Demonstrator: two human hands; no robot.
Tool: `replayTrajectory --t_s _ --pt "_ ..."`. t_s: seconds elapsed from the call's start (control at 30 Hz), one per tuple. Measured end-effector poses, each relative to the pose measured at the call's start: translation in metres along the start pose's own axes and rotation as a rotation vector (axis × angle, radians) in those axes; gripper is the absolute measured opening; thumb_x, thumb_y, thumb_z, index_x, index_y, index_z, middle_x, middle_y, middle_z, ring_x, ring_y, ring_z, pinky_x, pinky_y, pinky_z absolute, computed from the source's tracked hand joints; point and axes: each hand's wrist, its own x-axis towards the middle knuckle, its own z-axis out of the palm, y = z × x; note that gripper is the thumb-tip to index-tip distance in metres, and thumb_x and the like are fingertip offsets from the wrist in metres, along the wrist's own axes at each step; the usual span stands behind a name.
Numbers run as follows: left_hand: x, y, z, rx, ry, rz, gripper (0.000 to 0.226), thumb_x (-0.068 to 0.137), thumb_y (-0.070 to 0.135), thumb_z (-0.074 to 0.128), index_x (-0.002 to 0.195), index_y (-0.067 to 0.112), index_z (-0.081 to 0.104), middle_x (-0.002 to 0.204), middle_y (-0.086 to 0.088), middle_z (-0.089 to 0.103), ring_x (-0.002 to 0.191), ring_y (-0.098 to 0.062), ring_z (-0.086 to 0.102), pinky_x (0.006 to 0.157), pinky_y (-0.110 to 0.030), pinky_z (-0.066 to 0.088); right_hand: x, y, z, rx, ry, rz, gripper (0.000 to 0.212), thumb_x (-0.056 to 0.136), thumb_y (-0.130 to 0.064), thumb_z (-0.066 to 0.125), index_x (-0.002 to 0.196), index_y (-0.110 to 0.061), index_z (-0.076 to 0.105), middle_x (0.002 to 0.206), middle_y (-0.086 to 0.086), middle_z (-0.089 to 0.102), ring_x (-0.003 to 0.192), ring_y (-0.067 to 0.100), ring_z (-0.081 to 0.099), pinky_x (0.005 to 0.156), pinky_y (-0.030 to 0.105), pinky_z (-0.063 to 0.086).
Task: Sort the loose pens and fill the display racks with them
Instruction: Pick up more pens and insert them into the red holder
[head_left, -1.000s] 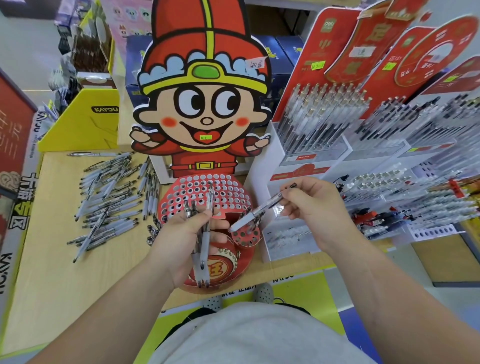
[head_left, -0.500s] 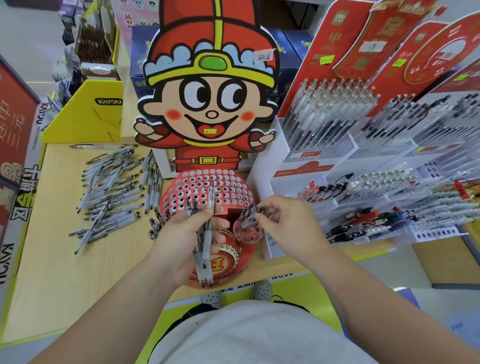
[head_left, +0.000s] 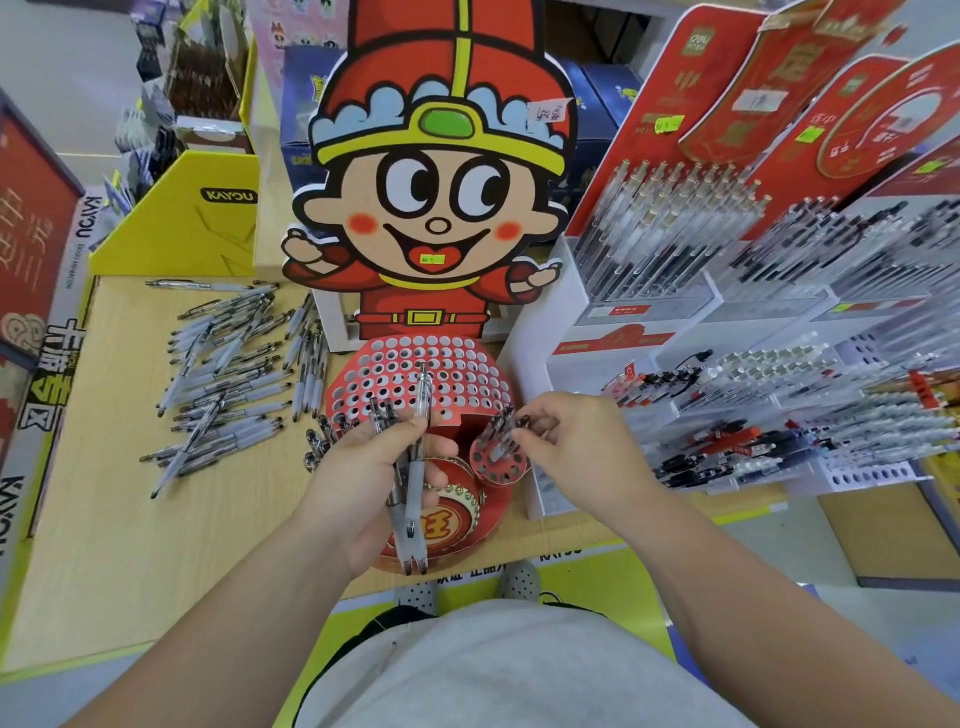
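My left hand (head_left: 358, 483) grips a small bundle of clear pens (head_left: 415, 467), tips pointing toward me, over the red cartoon display rack. That rack has a large perforated red dome (head_left: 415, 364) and a small round holed disc (head_left: 498, 465) at its right, with a few pens standing in the disc. My right hand (head_left: 582, 441) is at the disc, its fingertips pinching the top of one standing pen (head_left: 511, 423). A pile of loose pens (head_left: 228, 364) lies on the wooden table (head_left: 104, 545) to the left.
A tall cartoon cardboard figure (head_left: 436, 208) stands behind the dome. White tiered racks (head_left: 701, 312) full of pens fill the right side. A yellow box (head_left: 182, 228) sits at the back left and a red sign (head_left: 31, 249) borders the left edge.
My right hand carried a single pen from mid-air down into the small round disc and now stays at its top. The left hand kept its bundle in place.
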Motion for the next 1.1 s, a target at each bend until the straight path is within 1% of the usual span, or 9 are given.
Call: replayTrajectory --t_s 0.1,0.23,0.33,0.57,0.83,0.93,1.0,1.03,1.1 --pt "-0.001 0.001 0.0 -0.017 -0.008 0.004 0.027 0.102 0.021 0.057 0.124 0.006 0.062 0.089 -0.014 0.074 0.056 -0.019 0.06 0.051 -0.029 0.05 -0.001 0.001 0.003 -0.011 -0.01 0.01 0.02 0.085 -0.025 0.078 0.104 -0.02 0.077 0.083 -0.004 0.073 0.074 0.009 0.066 0.075 0.034 0.058" --pt "-0.002 0.0 -0.001 -0.03 -0.014 0.005 0.02 0.102 0.02 0.058 0.117 0.009 0.063 0.088 -0.014 0.074 0.056 -0.02 0.059 0.05 -0.03 0.05 0.003 -0.002 0.003 0.001 -0.004 0.029 0.02 0.085 -0.026 0.078 0.104 -0.018 0.078 0.088 -0.003 0.075 0.076 0.008 0.065 0.075 0.028 0.056" --pt "-0.002 0.0 -0.001 -0.022 -0.028 0.014 0.017 0.101 0.02 0.058 0.112 0.009 0.065 0.088 -0.014 0.073 0.056 -0.02 0.059 0.05 -0.03 0.049 0.005 -0.004 0.004 -0.017 -0.01 0.029 0.019 0.085 -0.026 0.078 0.103 -0.018 0.078 0.088 -0.002 0.075 0.076 0.011 0.065 0.075 0.029 0.055" --pt "-0.003 -0.003 -0.005 -0.012 -0.029 0.024 0.016 0.102 0.02 0.058 0.11 0.012 0.068 0.089 -0.014 0.074 0.058 -0.02 0.059 0.053 -0.031 0.049 0.003 0.002 0.01 -0.161 -0.075 -0.01 0.024 0.085 -0.034 0.077 0.108 -0.026 0.077 0.092 -0.003 0.066 0.088 0.019 0.063 0.077 0.036 0.053" --pt "-0.004 -0.005 -0.006 -0.014 -0.047 0.014 0.02 0.102 0.019 0.056 0.113 0.008 0.068 0.088 -0.013 0.074 0.056 -0.018 0.06 0.048 -0.028 0.049 0.004 0.0 0.015 -0.246 -0.056 -0.036 0.026 0.089 -0.038 0.072 0.112 -0.026 0.075 0.094 0.0 0.064 0.09 0.023 0.062 0.071 0.031 0.048" --pt "-0.004 -0.006 -0.005 0.002 -0.073 0.01 0.021 0.102 0.02 0.057 0.113 0.006 0.067 0.084 -0.013 0.07 0.055 -0.018 0.057 0.048 -0.028 0.047 0.004 -0.003 0.011 -0.278 -0.097 -0.014 0.027 0.087 -0.042 0.073 0.111 -0.028 0.073 0.089 -0.006 0.06 0.091 0.021 0.062 0.069 0.03 0.046" --pt "-0.006 -0.005 -0.003 0.013 -0.138 0.011 0.026 0.101 0.022 0.057 0.114 0.002 0.068 0.075 -0.011 0.062 0.052 -0.019 0.051 0.046 -0.027 0.042 0.003 -0.008 0.002 -0.213 -0.088 0.019 0.029 0.082 -0.046 0.077 0.106 -0.03 0.072 0.078 -0.013 0.059 0.082 0.014 0.063 0.064 0.027 0.045" --pt "-0.006 -0.004 -0.003 0.024 -0.179 0.019 0.028 0.1 0.022 0.058 0.113 0.001 0.069 0.071 -0.01 0.059 0.049 -0.019 0.048 0.045 -0.027 0.04 0.003 -0.012 -0.004 -0.099 -0.061 0.047 0.029 0.08 -0.045 0.079 0.103 -0.03 0.072 0.074 -0.013 0.06 0.074 0.009 0.063 0.062 0.026 0.045" --pt "-0.008 -0.001 -0.003 0.055 -0.285 0.033 0.027 0.098 0.024 0.06 0.107 0.002 0.072 0.067 -0.011 0.055 0.044 -0.019 0.043 0.044 -0.026 0.036 0.0 -0.023 -0.018 0.328 -0.058 0.128 0.022 0.082 -0.036 0.08 0.1 -0.026 0.073 0.073 -0.008 0.066 0.061 0.006 0.06 0.058 0.022 0.046"
